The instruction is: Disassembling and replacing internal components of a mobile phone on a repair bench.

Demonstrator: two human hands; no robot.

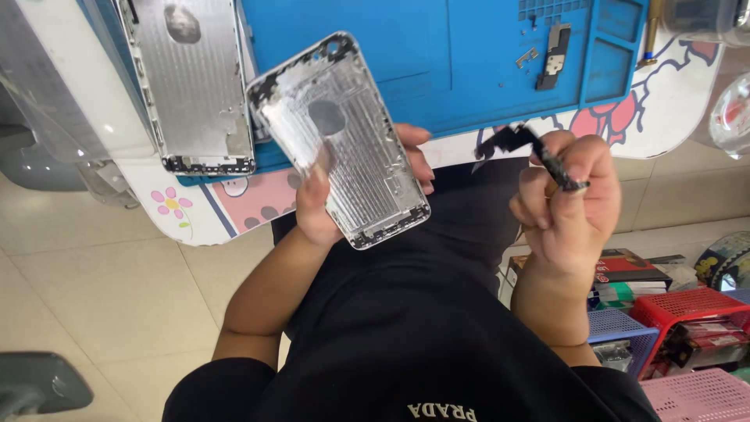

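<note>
- Head view, and the only one I have: I look down on two bare hands working above a lap in dark clothing, at the edge of a white table with cartoon print (195, 211).
- My left hand (328, 207) grips a silver metal phone back housing (340, 137), thumb pressed on its inner face and fingers wrapped behind its right edge. It is tilted, camera-hole end up, held off the table just in front of a blue silicone repair mat (351, 47).
- I see that housing's inside as mostly bare metal: no board or battery in it, only small dark bits along the top and bottom edges.
- My right hand (566, 203) is clenched around a thin black flex cable strip (539, 152), pinched between thumb and curled fingers; one end sticks out left, the other right. It hangs apart from the housing, touching nothing else.
- I judge the strip to be out of the shell, so the stripping looks far along; whether the edge bits remain to be pulled, I cannot tell.
- A second silver metal phone housing (191, 82) lies on the mat's left, also emptied.
- Small dark metal brackets (553, 55) rest in the mat's upper right.
- Red and blue plastic baskets (672, 320) of boxes sit on the floor to my right.
</note>
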